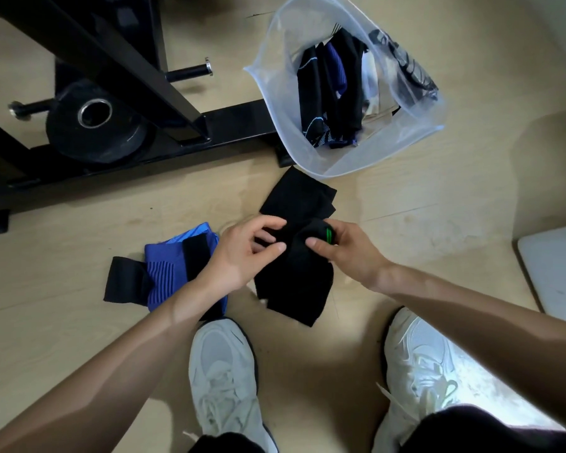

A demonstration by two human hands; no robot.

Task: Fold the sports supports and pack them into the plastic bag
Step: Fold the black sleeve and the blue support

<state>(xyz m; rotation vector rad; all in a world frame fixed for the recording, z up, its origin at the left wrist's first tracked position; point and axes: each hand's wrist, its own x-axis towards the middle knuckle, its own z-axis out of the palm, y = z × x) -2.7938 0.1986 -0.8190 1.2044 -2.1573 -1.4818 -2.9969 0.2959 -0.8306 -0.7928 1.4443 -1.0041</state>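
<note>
Left hand [242, 253] and right hand [343, 253] together pinch the black green-trimmed fabric support [294, 282], seemingly folding it for the clear plastic bag [276, 93] beyond.

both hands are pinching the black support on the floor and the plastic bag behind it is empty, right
Not empty: the head view shows the plastic bag already holding packed supports. The left hand and right hand do pinch the black support on the floor.

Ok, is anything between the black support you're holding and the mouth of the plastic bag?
Nothing visible. The black support, pinched by the left hand and right hand, lies just short of the open rim of the plastic bag; the blue support lies off to the left.
</note>
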